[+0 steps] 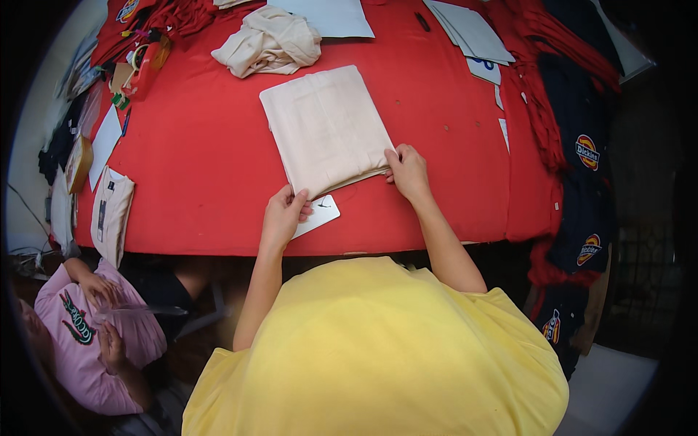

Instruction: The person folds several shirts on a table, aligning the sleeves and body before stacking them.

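A cream folded garment lies flat on the red-covered table, squared into a neat rectangle. My left hand pinches its near left corner, thumb on top and fingers beneath. At the near right corner my right hand grips the edge in the same way. A white card with a small dark mark sticks out from under my left hand, just below the garment's near edge. Whether the card touches my fingers I cannot tell.
A crumpled cream garment lies beyond, beside a white sheet. A red tape dispenser stands far left; a folded cream shirt hangs over the near left edge. Dark garments line the right. A seated person handles clear plastic.
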Tool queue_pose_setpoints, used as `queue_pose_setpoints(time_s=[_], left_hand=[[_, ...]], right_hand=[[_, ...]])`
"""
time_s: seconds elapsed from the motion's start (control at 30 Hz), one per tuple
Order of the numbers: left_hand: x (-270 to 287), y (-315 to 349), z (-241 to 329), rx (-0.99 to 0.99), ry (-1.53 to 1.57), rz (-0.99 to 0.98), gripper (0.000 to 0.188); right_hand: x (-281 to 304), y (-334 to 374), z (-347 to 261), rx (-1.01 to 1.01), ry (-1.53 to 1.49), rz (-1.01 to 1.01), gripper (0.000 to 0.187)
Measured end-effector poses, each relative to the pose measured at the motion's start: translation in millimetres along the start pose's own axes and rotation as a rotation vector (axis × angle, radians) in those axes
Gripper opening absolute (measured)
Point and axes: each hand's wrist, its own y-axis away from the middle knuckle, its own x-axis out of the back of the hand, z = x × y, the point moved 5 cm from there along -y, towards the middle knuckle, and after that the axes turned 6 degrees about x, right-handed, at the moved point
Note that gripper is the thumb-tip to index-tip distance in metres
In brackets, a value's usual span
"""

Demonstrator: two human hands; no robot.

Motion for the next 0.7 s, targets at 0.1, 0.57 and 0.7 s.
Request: queue_pose_setpoints(time_s=[0.1, 0.57, 0.7], left_hand=[[2, -1, 2, 0.019, -0.035, 0.031, 0.024], [19, 1, 29, -0.325, -0.727, 0.347, 0.031], [30, 5, 21, -0.132, -0.350, 0.192, 0.020]], right_hand=[[-2, 0, -2, 0.064, 0.044, 0.024, 0.028], [10, -5, -1, 0.124, 0.230, -0.068, 0.030], [10, 16, -13, 0.007, 0.053, -0.123, 0.018]])
